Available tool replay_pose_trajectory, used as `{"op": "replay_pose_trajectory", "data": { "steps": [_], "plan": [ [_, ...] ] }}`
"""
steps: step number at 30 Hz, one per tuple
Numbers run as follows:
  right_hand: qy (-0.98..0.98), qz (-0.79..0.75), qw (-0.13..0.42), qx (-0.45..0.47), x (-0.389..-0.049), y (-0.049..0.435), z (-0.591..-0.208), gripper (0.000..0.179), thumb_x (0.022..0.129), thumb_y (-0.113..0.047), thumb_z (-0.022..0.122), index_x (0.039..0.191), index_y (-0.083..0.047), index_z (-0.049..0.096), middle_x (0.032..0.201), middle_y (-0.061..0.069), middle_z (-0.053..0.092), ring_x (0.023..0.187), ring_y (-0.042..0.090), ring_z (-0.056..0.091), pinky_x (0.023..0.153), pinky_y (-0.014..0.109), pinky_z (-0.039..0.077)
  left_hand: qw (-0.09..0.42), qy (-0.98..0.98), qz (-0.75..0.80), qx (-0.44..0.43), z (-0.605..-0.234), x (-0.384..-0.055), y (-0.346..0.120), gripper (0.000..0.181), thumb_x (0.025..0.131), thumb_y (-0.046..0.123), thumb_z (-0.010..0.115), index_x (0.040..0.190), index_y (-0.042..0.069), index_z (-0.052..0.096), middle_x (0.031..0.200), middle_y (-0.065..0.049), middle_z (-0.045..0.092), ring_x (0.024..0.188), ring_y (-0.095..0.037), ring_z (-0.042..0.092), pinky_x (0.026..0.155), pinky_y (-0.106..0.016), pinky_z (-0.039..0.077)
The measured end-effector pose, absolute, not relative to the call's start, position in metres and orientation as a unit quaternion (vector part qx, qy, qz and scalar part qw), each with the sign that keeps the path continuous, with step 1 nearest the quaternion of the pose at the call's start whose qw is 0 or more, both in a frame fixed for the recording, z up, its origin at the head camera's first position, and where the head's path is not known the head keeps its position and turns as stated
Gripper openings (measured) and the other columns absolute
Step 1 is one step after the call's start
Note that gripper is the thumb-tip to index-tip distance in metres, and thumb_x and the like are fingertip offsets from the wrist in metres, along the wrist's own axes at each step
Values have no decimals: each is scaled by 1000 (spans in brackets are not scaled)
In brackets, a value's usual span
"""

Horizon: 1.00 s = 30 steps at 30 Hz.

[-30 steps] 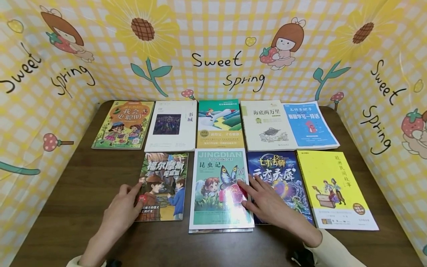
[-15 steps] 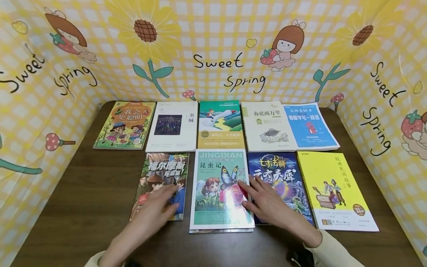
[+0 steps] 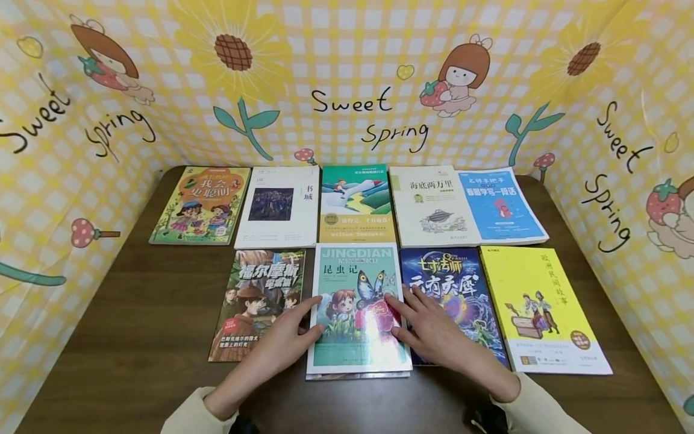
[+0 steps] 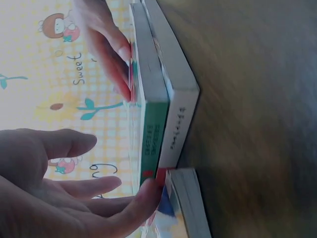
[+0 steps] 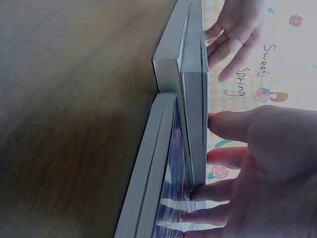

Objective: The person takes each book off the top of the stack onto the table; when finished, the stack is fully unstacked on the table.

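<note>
A green picture-cover book with a butterfly lies on top of another book in the middle of the front row. In the left wrist view, the lower book has a white spine. My left hand is at the stack's left side, a fingertip touching the spine edge in the left wrist view. Over the right edge lies my right hand, thumb and index fingertip on the cover, other fingers over the blue-purple book. To the left is a detective-cover book, partly covered by my left hand.
Behind stand out a row of flat books: an orange-green one, a white one, a green-yellow one, a cream one and a blue one. At right lies a yellow book. Patterned cloth encloses the brown table.
My left hand has moved right, from the detective-cover book's left edge across it to the left side of the green book stack. My right hand has stayed in place.
</note>
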State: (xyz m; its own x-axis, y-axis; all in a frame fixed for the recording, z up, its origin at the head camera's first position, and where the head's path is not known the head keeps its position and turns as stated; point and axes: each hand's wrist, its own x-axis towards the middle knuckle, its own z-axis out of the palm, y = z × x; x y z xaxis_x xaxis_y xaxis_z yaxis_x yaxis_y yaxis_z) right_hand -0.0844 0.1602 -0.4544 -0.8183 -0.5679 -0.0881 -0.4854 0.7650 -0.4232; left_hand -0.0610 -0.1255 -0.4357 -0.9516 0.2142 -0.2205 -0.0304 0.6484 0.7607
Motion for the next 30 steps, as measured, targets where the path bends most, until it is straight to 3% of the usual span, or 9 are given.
{"op": "replay_pose_trajectory", "data": {
  "steps": [4, 8, 14, 17, 20, 24, 27, 30],
  "plan": [
    [934, -195, 98, -284, -84, 161, -454, 56, 98, -31, 57, 148, -12, 41, 149, 27, 32, 138, 47, 26, 105, 64, 27, 140, 893, 425, 46, -433, -61, -123, 47, 91, 12, 64, 137, 5, 53, 103, -10, 64, 77, -13, 57, 68, -35, 49],
    [934, -195, 92, -286, -83, 161, -453, 56, 97, -31, 57, 147, -12, 42, 149, 27, 33, 137, 48, 27, 105, 64, 27, 128, 895, 425, 37, -432, -61, -121, 44, 91, 11, 64, 134, 7, 56, 103, -11, 65, 81, -17, 61, 69, -36, 50],
    [933, -194, 78, -293, -84, 162, -452, 56, 97, -30, 58, 147, -9, 42, 148, 29, 34, 137, 48, 28, 105, 63, 28, 83, 874, 479, 18, -429, -59, -123, 43, 89, 5, 64, 132, 8, 58, 117, -18, 64, 88, -26, 65, 68, -35, 55],
    [934, -196, 79, -289, -84, 163, -451, 57, 97, -30, 57, 147, -10, 40, 148, 28, 33, 137, 47, 27, 105, 63, 28, 84, 820, 566, 0, -427, -60, -125, 48, 89, 1, 64, 136, 7, 54, 133, -21, 55, 100, -31, 66, 74, -35, 57],
    [935, -195, 87, -283, -84, 162, -451, 58, 98, -33, 56, 148, -11, 39, 149, 28, 32, 138, 47, 26, 105, 64, 27, 119, 744, 657, -31, -426, -62, -126, 56, 90, -1, 63, 142, 11, 47, 145, -15, 45, 88, -31, 69, 68, -36, 58],
    [935, -198, 107, -273, -85, 162, -452, 59, 98, -38, 55, 149, -15, 38, 151, 25, 31, 139, 46, 24, 105, 65, 26, 149, 698, 698, -56, -428, -66, -125, 65, 90, 1, 65, 147, 17, 39, 152, -11, 36, 52, -17, 60, 51, -29, 54],
    [934, -199, 115, -273, -86, 161, -453, 59, 98, -39, 55, 150, -16, 37, 151, 24, 30, 139, 45, 24, 105, 66, 25, 155, 698, 696, -67, -430, -69, -124, 68, 89, 1, 66, 149, 16, 36, 153, -16, 31, 48, -14, 55, 44, -25, 49],
    [932, -201, 112, -280, -86, 162, -455, 59, 98, -38, 55, 149, -15, 38, 151, 25, 31, 139, 46, 25, 105, 66, 25, 162, 694, 697, -77, -432, -72, -123, 69, 89, -2, 64, 149, 15, 35, 153, -18, 30, 57, -18, 61, 43, -25, 48]
  ]
}}
